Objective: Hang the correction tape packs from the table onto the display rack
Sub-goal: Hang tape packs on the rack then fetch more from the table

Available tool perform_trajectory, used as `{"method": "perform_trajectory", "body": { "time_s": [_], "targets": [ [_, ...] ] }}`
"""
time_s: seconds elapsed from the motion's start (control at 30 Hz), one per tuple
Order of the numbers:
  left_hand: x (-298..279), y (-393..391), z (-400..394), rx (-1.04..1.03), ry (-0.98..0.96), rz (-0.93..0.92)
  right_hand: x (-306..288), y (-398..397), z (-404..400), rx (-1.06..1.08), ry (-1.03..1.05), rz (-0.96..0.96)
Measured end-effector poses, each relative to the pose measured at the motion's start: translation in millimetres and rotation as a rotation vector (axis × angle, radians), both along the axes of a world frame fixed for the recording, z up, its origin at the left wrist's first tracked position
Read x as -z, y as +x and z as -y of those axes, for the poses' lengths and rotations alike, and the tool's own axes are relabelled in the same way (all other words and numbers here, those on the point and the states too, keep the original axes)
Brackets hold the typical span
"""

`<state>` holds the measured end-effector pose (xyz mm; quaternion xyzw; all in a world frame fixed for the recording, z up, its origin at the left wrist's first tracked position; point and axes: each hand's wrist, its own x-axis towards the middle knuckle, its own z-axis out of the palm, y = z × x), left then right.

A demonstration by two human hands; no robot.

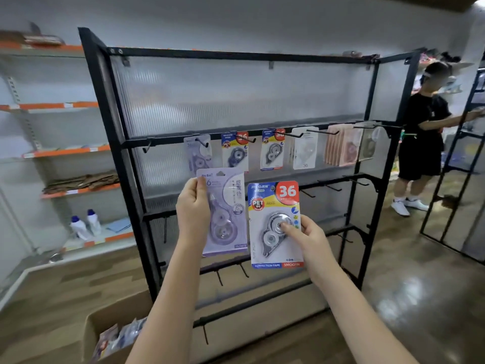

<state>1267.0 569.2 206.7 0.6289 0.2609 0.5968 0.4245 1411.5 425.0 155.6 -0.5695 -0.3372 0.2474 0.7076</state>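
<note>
My left hand (193, 208) grips a lilac correction tape pack (227, 214) by its left edge, held upright in front of the black display rack (105, 106). My right hand (309, 235) holds a blue, yellow and red pack marked 36 (274, 224), thumb on its blister. Both packs sit just below the upper hook bar (162, 141). Several packs hang from that bar: a lilac one (198, 153), two marked 36 (235, 152), a white one (304, 148), and pink ones (341, 144).
A cardboard box (105, 334) with more packs sits on the floor at lower left. Wall shelves with orange edges (60, 153) stand to the left. Another person (422, 137) stands at a second black rack (456, 153) on the right. Lower hooks hang bare.
</note>
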Motion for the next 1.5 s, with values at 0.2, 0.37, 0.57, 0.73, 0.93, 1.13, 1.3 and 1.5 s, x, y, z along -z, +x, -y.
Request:
{"method": "perform_trajectory", "body": {
  "time_s": [0.2, 0.37, 0.57, 0.73, 0.93, 1.13, 1.3, 1.5],
  "targets": [
    [-19.7, 39.8, -62.5, -0.167, 0.064, -0.011, -5.8, 50.9, -76.1, -0.157, -0.017, 0.025],
    [-27.4, 62.7, -102.0, -0.317, 0.103, -0.023, -13.4, 84.9, -132.3, -0.288, -0.030, 0.000],
    [-25.5, 73.5, -113.7, -0.424, 0.155, -0.026, -15.5, 99.9, -172.0, -0.434, -0.044, -0.054],
    [-20.6, 67.1, -126.6, -0.451, 0.122, -0.026, -9.9, 96.3, -187.4, -0.456, -0.050, -0.044],
    [-18.4, 83.5, -174.5, -0.402, 0.091, -0.127, -4.9, 95.1, -198.1, -0.407, -0.075, -0.068],
    [-18.6, 97.8, -232.9, -0.456, 0.052, -0.302, 8.0, 104.5, -201.2, -0.301, -0.154, -0.055],
    [-15.1, 98.1, -250.5, -0.516, 0.089, -0.396, 15.2, 104.9, -201.7, -0.222, -0.180, -0.027],
    [18.4, 86.7, -247.9, -0.460, 0.047, -0.495, 17.5, 93.0, -197.0, -0.142, -0.168, -0.020]
  ]
}}
